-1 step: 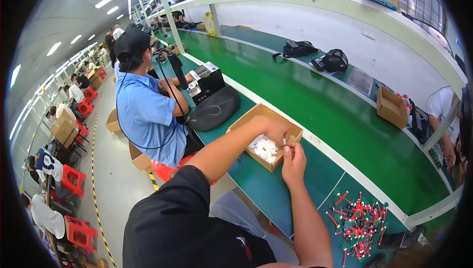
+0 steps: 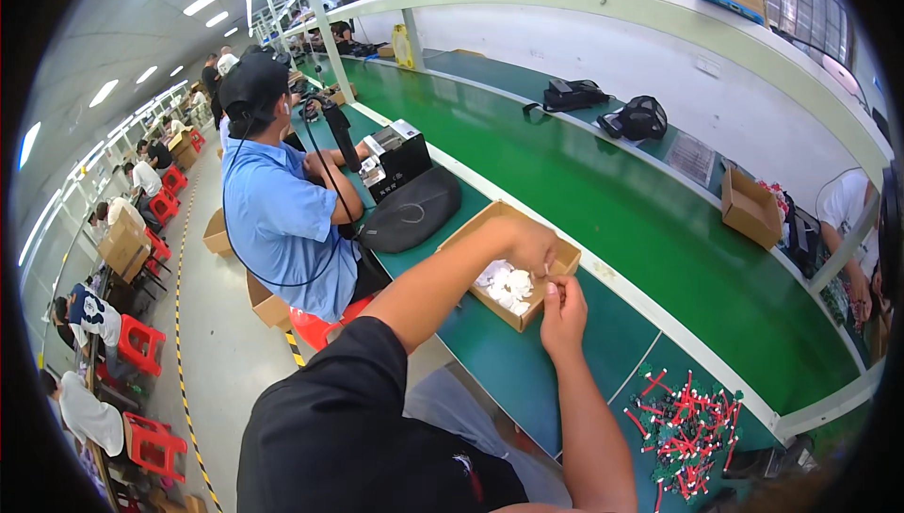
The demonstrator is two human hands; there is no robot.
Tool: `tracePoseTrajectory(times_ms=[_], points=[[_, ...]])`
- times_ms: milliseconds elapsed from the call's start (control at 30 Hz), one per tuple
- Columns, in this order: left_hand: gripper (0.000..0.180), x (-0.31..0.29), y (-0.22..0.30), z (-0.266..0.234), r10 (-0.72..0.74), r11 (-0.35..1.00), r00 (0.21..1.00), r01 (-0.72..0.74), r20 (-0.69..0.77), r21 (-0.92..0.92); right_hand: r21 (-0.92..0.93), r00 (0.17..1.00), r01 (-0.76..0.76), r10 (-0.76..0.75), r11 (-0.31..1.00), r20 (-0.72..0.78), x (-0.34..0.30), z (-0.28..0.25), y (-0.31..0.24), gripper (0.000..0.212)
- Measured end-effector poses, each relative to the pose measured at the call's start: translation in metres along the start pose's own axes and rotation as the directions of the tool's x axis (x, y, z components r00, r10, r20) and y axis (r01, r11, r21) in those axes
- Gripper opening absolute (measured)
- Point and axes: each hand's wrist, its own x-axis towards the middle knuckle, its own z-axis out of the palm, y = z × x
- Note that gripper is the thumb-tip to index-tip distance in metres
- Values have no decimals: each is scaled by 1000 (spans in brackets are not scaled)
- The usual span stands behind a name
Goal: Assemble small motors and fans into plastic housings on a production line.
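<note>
Here my left hand [image 2: 532,244] is reaching over the cardboard box [image 2: 471,230], which is lying on the green bench [image 2: 527,372] with its long side running away from me toward the upper right. The fingers are curled down over the white pieces [image 2: 507,285] heaped inside the box; whether they are gripping one I cannot tell. My right hand [image 2: 563,310] is hovering just beside the box's near corner, fingertips pinched together on something too small to make out. Red and green parts [image 2: 687,428] are lying heaped at my right.
</note>
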Motion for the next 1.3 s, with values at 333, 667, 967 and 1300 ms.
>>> tracePoseTrajectory(times_ms=[333, 667, 967, 1300], points=[[35, 35, 1, -6, 148, 815, 858, -388, -493, -431, 83, 992, -115, 109, 990, 68, -4, 7, -5, 22], [29, 40, 18, 28, 134, 863, 820, -373, -557, -341, 641, 952, -103, 263, 761, -159, 8, -1, 27, 49], [36, 40, 32, 21, 269, 864, 854, -419, -445, -281, 685, 924, -253, 381, 683, -39, 16, -1, 28, 27], [77, -11, 80, 18, 356, 934, 870, -341, -340, 105, 738, 853, -268, 508, 620, -117, 19, -8, 17, 18]])
